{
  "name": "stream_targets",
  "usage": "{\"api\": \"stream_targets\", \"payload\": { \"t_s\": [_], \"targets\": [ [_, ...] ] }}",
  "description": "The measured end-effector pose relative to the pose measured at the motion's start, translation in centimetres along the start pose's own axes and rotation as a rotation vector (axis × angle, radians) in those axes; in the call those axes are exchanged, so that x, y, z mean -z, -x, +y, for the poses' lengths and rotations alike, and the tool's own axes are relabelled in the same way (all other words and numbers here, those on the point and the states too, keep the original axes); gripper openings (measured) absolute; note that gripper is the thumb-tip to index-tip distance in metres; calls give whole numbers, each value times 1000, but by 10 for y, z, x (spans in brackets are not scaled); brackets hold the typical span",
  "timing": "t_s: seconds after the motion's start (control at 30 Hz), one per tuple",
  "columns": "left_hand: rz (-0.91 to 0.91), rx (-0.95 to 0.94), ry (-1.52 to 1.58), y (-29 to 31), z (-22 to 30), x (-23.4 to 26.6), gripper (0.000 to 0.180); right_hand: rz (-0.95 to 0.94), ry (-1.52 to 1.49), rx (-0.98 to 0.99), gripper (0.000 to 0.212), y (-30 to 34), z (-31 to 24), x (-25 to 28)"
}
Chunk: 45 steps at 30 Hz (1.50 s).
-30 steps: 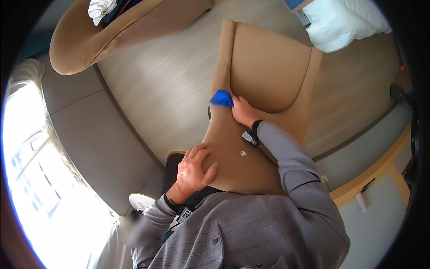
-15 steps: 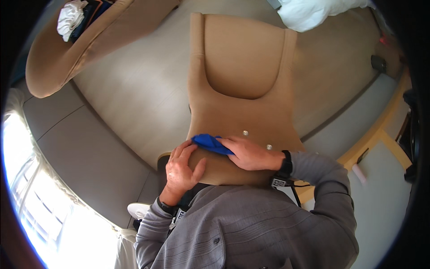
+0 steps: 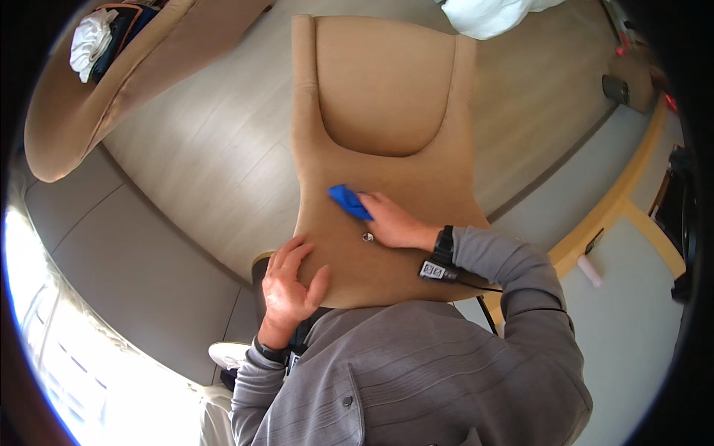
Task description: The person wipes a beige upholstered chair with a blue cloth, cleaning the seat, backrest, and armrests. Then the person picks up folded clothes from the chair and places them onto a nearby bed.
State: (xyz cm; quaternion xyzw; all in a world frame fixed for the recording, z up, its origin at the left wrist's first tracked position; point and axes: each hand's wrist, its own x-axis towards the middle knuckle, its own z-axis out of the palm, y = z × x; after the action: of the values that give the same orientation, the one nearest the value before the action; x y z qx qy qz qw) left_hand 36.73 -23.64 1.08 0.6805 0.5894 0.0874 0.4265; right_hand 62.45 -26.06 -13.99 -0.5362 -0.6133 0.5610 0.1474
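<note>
A tan upholstered chair (image 3: 439, 193) stands in front of me with its curved backrest at the far side. Pinched in my right hand (image 3: 396, 221) is a blue cloth (image 3: 348, 201), pressed against the middle of the seat. A small shiny clear knob-like piece (image 3: 367, 237) lies on the seat, right beside that hand's wrist side. My left hand (image 3: 288, 285) rests open at the seat's near left edge, fingers spread and holding nothing.
At the upper left a tan padded seat (image 3: 63, 134) bears a crumpled white cloth (image 3: 91, 44) and dark items. A white bundle (image 3: 494, 16) lies at the top. Along the right runs a wood-edged surface (image 3: 587, 236) with a pale pink cylinder (image 3: 590, 270) beside it.
My right hand has slid the blue cloth forward, away from my left hand. Of two shiny pieces seen before, one now shows. My left hand stays at the seat edge.
</note>
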Motion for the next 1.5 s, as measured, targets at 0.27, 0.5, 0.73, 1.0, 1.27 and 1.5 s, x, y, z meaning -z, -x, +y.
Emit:
{"api": "stream_targets", "payload": {
  "t_s": [0.27, 0.5, 0.73, 1.0, 1.27, 1.5],
  "targets": [
    [-4, 3, -3, 0, 1, 0, 44, -249, 145, -186, 43, 81, -6, 86],
    [-14, 14, -12, 0, -1, 0, 45, -1, 556, -476, 35, 45, 129, 92],
    [-11, 23, -1, 1, -2, 0, 47, -95, 640, -652, 39, 13, 126, 86],
    [-4, 1, 4, 0, -2, 0, 46, -41, 518, -707, 40, 67, 124, 108],
    [-15, 3, -13, 3, -3, 1, 45, 155, 809, -400, 25, -13, 205, 76],
    [-3, 4, -4, 1, -2, 0, 45, -29, 93, -91, 18, -12, 110, 41]
  ]
}}
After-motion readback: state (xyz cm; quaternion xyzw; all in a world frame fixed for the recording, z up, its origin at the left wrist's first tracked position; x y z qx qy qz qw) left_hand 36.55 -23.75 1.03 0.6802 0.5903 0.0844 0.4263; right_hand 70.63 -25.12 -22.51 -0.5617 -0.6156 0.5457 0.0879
